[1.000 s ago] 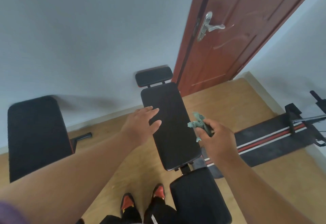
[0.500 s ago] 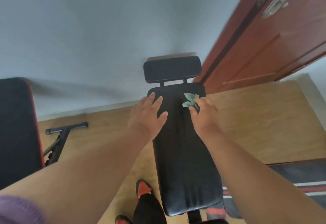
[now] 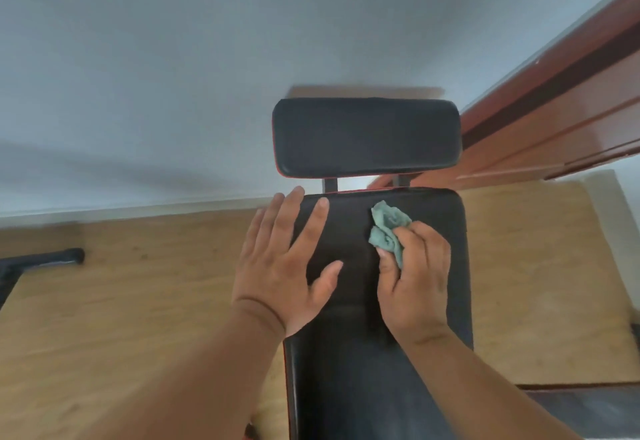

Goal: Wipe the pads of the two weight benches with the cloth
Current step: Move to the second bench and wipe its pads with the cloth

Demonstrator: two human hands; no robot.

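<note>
Black back pad [image 3: 374, 370] lengthwise toward wall, right hand [image 3: 414, 283] fingers clenching green cloth [image 3: 388, 228], left hand [image 3: 287, 266] flat

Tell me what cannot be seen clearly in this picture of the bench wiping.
- Head view: most of the cloth is hidden inside the right hand.
- The long pad is cut off by the bottom edge.
- The second bench: only a blurred black bar at the left edge.

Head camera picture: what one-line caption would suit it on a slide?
Right hand presses a crumpled green cloth onto the long black bench pad; left hand rests flat beside it.
</note>
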